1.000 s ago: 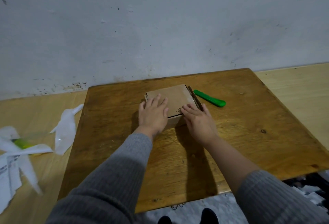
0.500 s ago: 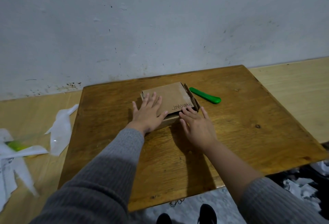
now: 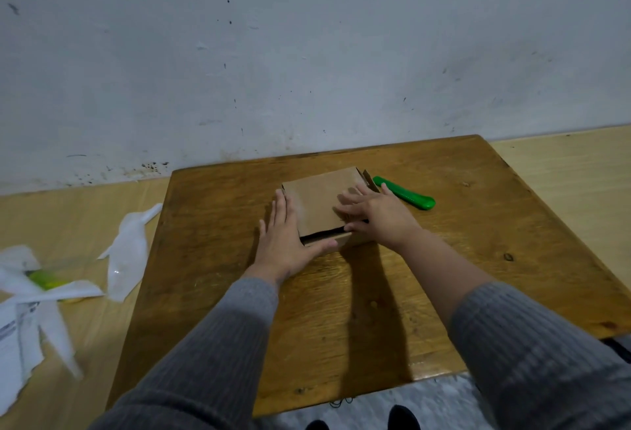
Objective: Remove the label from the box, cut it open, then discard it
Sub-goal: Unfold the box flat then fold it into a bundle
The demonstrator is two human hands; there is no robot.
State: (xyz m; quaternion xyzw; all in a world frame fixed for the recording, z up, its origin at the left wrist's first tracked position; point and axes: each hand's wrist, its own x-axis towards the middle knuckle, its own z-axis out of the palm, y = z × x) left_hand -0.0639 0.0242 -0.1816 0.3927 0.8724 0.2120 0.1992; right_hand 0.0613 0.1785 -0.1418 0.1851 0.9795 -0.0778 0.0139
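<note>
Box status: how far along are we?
No label shows on the box; torn white scraps lie off the table's left. Its top flap gapes at the front while the left hand braces its side and the right hand works the flap. The green cutter lies idle. Discarding remains.

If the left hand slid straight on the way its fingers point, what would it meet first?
Probably nothing before the wall. The left hand lies flat along the left side of the brown cardboard box, fingers pointing to the far edge of the wooden table. That strip looks bare, though depth is unclear.
</note>
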